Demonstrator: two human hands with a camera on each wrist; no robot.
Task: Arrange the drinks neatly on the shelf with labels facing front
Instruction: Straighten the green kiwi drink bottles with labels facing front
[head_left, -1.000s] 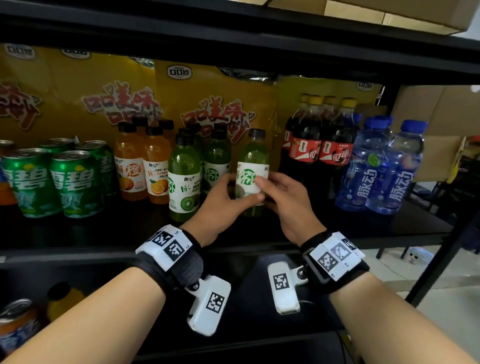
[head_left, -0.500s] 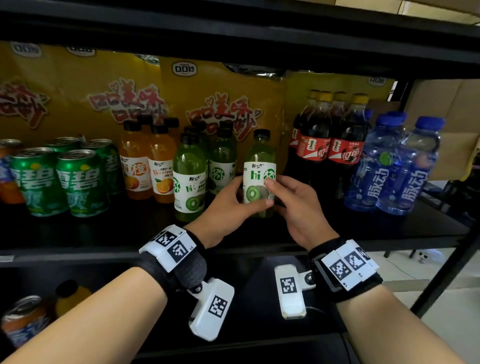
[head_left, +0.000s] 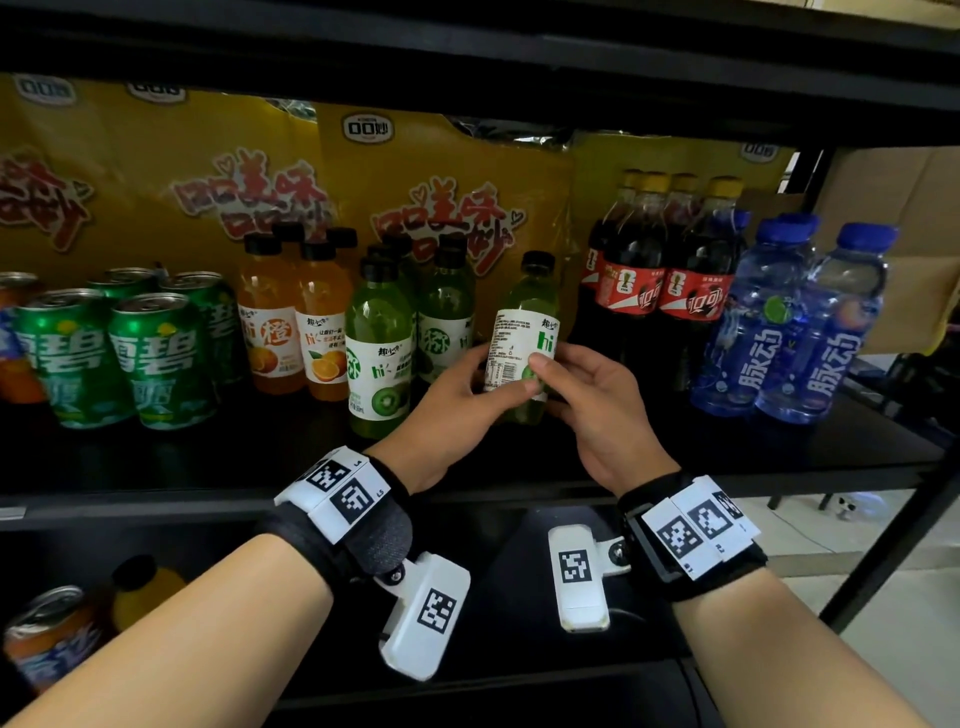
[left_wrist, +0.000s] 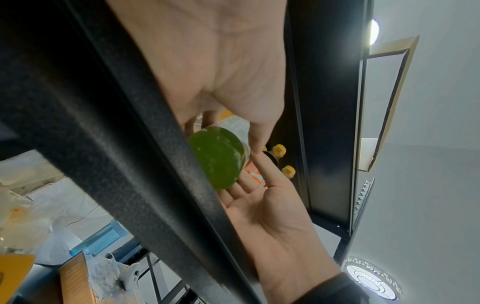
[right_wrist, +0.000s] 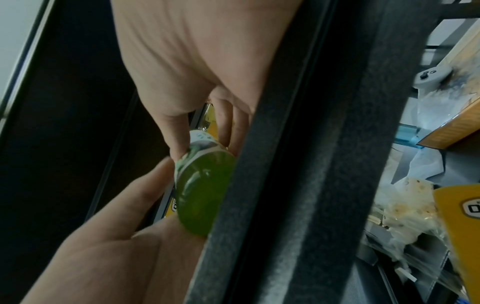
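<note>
Kiwi bottle, pinched between left hand and right hand at the shelf's front, has turned since a second ago, its barcode now at 12 o'clock facing out, so the twisting isn't finished.

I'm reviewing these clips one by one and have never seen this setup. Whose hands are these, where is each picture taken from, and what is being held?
No machine here: a person works bare-handed, with a camera on the head and one strapped to each wrist. The head view looks at a black shelf of drinks: green cans, orange juice bottles, cola bottles, blue water bottles. The left hand and right hand both hold one green kiwi bottle, its small-print side partly frontward. The wrist views look up from below at its green base.
</note>
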